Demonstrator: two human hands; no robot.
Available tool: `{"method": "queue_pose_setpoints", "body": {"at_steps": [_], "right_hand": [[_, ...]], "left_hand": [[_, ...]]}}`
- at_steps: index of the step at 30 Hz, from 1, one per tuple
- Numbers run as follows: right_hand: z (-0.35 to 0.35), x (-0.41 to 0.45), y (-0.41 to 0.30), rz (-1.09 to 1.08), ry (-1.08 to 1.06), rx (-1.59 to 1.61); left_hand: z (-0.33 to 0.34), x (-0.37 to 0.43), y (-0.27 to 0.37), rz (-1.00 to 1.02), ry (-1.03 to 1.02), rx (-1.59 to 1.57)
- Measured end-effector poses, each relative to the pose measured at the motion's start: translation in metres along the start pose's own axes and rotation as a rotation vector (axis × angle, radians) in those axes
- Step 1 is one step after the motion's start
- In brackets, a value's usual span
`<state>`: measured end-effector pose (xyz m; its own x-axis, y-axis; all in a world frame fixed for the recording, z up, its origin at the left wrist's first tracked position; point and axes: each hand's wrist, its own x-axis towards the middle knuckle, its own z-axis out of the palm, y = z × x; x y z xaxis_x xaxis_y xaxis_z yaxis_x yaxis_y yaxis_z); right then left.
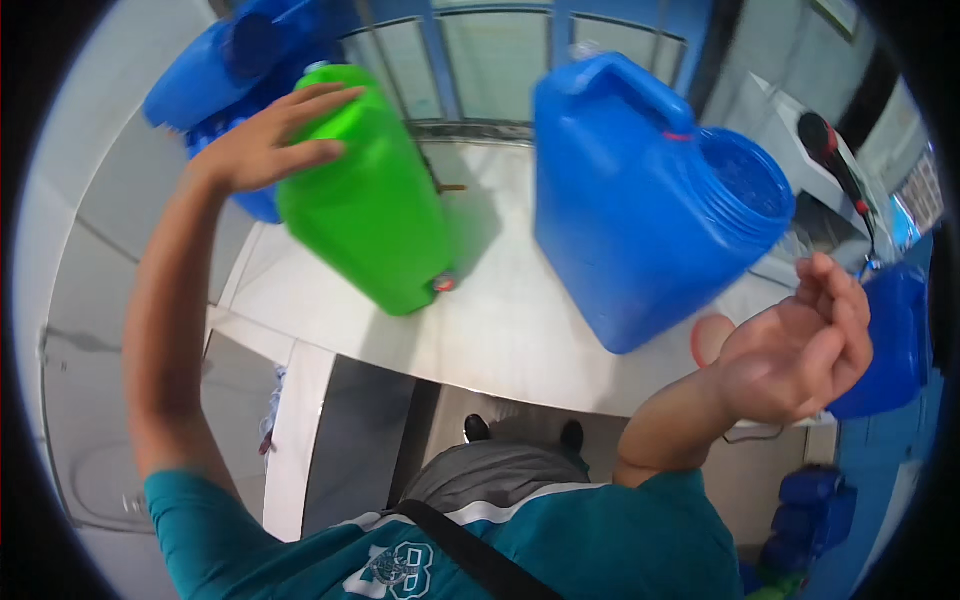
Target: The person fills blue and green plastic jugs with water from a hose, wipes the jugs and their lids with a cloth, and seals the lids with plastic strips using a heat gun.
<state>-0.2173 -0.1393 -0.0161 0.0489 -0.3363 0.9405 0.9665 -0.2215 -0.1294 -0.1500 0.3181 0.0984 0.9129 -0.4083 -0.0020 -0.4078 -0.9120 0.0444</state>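
Note:
My left hand lies with spread fingers over the upper part of a green plastic jerrycan. Whether it grips the can is not plain. Low on the can's near side sits a small red-and-white spigot or cap. To the right stands a large blue plastic jerrycan with a moulded handle on top. Its wide threaded mouth has no lid on and faces right. My right hand is raised in front of that can, palm up, fingers loosely curled, nothing seen in it.
Both cans are on a white counter. More blue containers crowd the back left, and another blue container is at the right. A round red-rimmed object lies beside my right wrist. A black-and-red tool is at the back right.

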Motion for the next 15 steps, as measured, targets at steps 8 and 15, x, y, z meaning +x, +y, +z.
{"method": "queue_pose_setpoints", "body": {"at_steps": [8, 15], "right_hand": [[-0.139, -0.052, 0.204, 0.768, -0.300, -0.419], [-0.126, -0.128, 0.281, 0.875, -0.812, -0.298]], "left_hand": [[0.012, 0.016, 0.020, -0.330, 0.023, -0.162], [0.029, 0.031, 0.016, -0.651, 0.121, -0.088]]}}
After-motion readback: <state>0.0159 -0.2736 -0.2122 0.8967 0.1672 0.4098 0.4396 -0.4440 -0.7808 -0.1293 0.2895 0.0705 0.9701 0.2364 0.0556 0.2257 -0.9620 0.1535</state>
